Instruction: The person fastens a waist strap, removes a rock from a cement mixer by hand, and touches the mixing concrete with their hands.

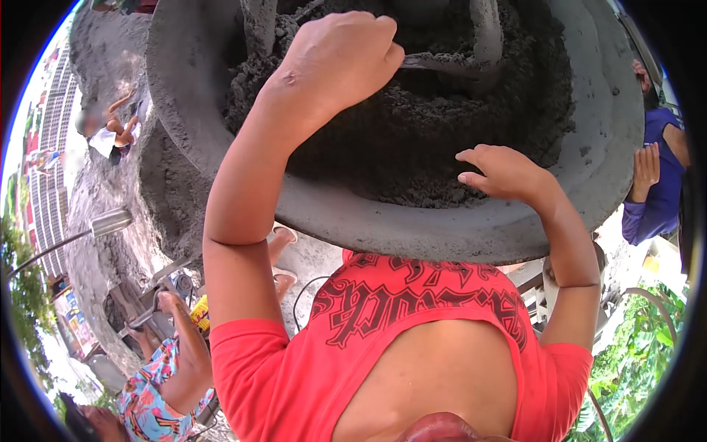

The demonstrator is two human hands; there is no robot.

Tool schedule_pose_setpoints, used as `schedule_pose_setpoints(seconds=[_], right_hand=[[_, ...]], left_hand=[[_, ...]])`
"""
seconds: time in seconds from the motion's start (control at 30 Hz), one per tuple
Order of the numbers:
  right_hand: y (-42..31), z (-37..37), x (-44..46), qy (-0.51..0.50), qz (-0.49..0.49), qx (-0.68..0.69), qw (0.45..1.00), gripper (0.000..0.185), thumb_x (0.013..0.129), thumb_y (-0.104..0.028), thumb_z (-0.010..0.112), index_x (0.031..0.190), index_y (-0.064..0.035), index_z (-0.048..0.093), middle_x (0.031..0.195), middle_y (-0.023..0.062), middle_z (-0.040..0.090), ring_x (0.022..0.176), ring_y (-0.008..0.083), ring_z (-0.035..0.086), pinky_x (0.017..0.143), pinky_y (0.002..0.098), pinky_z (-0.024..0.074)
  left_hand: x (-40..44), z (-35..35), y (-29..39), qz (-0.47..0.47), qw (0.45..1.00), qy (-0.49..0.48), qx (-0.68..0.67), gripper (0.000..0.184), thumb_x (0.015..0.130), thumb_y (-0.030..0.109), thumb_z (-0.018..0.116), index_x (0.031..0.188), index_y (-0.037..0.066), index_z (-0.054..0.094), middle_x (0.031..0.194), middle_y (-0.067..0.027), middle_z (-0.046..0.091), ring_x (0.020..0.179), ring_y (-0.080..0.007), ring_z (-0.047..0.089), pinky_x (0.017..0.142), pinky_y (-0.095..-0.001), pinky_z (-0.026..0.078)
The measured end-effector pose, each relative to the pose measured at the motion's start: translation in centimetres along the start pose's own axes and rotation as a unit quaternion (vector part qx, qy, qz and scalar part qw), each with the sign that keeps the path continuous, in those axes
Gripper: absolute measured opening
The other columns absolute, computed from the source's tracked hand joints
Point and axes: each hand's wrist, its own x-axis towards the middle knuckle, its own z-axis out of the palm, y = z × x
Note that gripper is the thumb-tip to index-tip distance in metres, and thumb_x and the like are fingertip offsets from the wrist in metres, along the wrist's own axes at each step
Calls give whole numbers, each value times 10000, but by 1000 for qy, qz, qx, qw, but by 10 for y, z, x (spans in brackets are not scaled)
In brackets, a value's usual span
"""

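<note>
On your left, you note a person in white (104, 140) and a floral shirt (153, 381); right, green foliage (639, 365).

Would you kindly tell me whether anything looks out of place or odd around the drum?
Nothing looks plainly broken. What seems odd is the bare left hand and right hand over the open drum, where crusted bars stand in the mix: possibly risky if those turn.

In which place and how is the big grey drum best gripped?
If motionless, probably grip the near rim of the drum, coming from the side of the red shirt: that edge is curved and exposed, while dark mix and coated bars occupy the inside.
</note>
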Motion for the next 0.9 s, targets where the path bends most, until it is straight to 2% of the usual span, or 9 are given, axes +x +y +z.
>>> schedule_pose_setpoints(seconds=[0.07, 0.13, 0.27, 0.3, 0.4, 0.57, 0.67, 0.73, 0.9], right_hand=[[-5, -1, -3, 1, -4, -5, 1000, 443, 964, -332, 582, 1293, -36, 575, 1149, 193, 637, 1083, 367, 604, 938, 446, 483], [-8, 0, -3, -10, -12, -7, 1000, 444, 960, -335, 586, 1286, -33, 579, 1137, 192, 640, 1065, 373, 608, 927, 449, 486], [-3, 11, 0, 19, -60, -19, 998, 456, 964, -359, 572, 1273, -25, 591, 1119, 196, 653, 1054, 371, 623, 906, 457, 497], [-9, 9, -2, 37, -60, -23, 997, 414, 949, -331, 598, 1240, -36, 605, 1070, 208, 663, 1013, 385, 630, 884, 461, 504], [-28, -5, -6, 8, -51, -1, 999, 350, 923, -276, 636, 1185, -45, 617, 1022, 211, 674, 971, 400, 634, 850, 468, 509], [-30, -3, -9, 64, -128, 25, 989, 285, 897, -202, 658, 1128, -39, 625, 1031, 205, 678, 960, 411, 630, 811, 479, 505], [-33, -4, -10, 85, -117, 45, 988, 279, 895, -200, 655, 1116, -32, 626, 1001, 218, 674, 938, 425, 627, 784, 486, 503], [-36, -3, -12, 84, -74, 50, 993, 268, 882, -195, 673, 1090, -26, 663, 1051, 186, 681, 998, 401, 620, 835, 435, 496], [-37, 1, -17, 98, -101, 70, 988, 211, 890, -182, 666, 1032, -27, 682, 1053, 186, 678, 1000, 401, 619, 839, 437, 493]], left_hand=[[6, -2, 1, -5, 1000, 18, 12, 256, 888, 208, 547, 837, -2, 684, 850, -171, 690, 836, -355, 685, 728, -471, 558], [6, 5, 6, 66, 994, 63, -55, 167, 881, 190, 551, 820, 43, 599, 826, -131, 638, 826, -359, 642, 733, -450, 516], [-6, 44, 34, 234, 965, -94, -77, 112, 817, 156, 564, 841, 63, 622, 841, -96, 623, 794, -318, 650, 675, -441, 544], [-9, 46, 44, 262, 948, -170, -57, 113, 812, 160, 570, 847, 75, 635, 824, -81, 617, 775, -300, 656, 649, -426, 545], [-26, 54, 60, 346, 919, -150, -117, 131, 814, 170, 577, 844, 72, 658, 799, -89, 625, 753, -295, 659, 634, -426, 535], [-24, 44, 60, 388, 913, -68, -110, 184, 808, 240, 631, 772, 64, 674, 752, -91, 645, 732, -282, 677, 607, -408, 532], [-19, 36, 59, 388, 915, -78, -78, 215, 799, 269, 651, 748, 62, 674, 743, -83, 647, 723, -276, 681, 588, -400, 527], [-20, 35, 60, 394, 912, -60, -96, 222, 798, 272, 650, 732, 61, 674, 734, -79, 646, 716, -276, 681, 581, -399, 525], [-22, 41, 68, 406, 906, -28, -115, 227, 792, 263, 639, 696, 58, 666, 723, -74, 654, 684, -279, 678, 558, -400, 518]])
